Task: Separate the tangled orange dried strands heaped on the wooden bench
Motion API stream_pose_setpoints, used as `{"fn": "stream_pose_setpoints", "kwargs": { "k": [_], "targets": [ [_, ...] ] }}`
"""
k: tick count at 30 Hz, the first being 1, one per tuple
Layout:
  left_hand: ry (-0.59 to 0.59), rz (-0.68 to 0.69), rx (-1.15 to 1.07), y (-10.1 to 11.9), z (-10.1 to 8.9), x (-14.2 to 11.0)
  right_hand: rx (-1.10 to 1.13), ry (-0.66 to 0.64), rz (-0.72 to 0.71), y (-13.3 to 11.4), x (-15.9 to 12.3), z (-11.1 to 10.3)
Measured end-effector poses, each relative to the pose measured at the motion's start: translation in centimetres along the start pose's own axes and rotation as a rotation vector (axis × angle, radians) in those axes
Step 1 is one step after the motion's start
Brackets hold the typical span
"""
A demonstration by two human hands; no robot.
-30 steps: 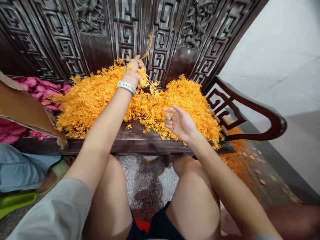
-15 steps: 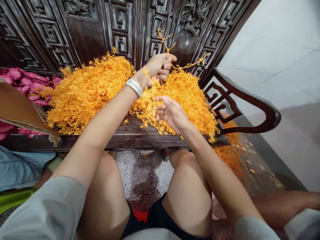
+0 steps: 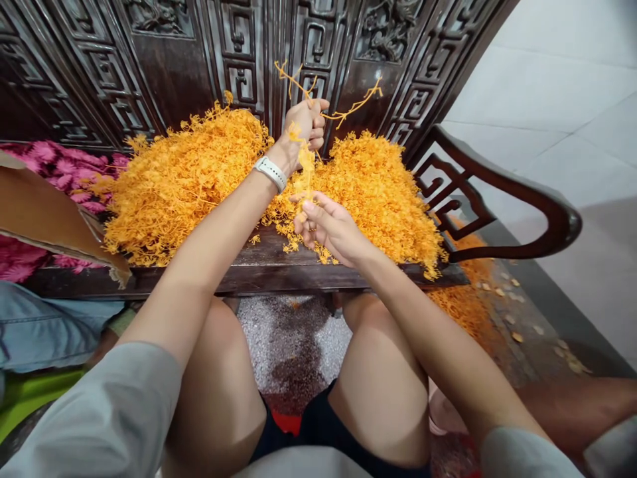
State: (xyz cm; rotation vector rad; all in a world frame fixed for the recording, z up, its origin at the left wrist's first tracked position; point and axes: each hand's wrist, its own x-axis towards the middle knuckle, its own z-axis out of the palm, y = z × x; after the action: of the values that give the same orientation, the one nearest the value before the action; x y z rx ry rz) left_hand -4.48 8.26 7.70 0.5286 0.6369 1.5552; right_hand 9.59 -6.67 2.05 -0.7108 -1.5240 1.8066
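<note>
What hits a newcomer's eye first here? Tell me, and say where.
The big heap of orange stringy strands piled on the seat of the dark carved wooden bench grabs the eye first. Above it, the left hand, with a white watch, holds a tangle that hangs down toward the right hand.

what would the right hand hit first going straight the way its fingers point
The right hand would probably meet the orange strands hanging from the left hand first, though depth is unclear.
</note>
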Motion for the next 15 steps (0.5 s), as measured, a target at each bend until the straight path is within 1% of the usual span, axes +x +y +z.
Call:
{"fn": "stream_pose_setpoints", "kwargs": {
  "k": [3, 8, 11, 13, 15],
  "targets": [
    [0.068, 0.001, -0.041, -0.1, -0.1, 0.3, -0.03, 0.007, -0.022, 0.2, 0.2, -0.1],
    [0.1, 0.04, -0.037, 0.0, -1.1, 1.5, -0.107, -0.019, -0.11, 1.0, 0.5, -0.1],
    [0.144, 0.018, -0.082, -0.1, -1.5, 1.8, -0.114, -0.042, -0.144, 1.2, 0.7, -0.2],
    [0.141, 0.032, -0.087, -0.2, -1.4, 1.7, -0.121, -0.05, -0.15, 1.2, 0.8, -0.3],
    [0.113, 0.077, -0.062, -0.2, -1.4, 1.7, -0.135, -0.062, -0.141, 1.2, 0.7, -0.4]
  ]
}}
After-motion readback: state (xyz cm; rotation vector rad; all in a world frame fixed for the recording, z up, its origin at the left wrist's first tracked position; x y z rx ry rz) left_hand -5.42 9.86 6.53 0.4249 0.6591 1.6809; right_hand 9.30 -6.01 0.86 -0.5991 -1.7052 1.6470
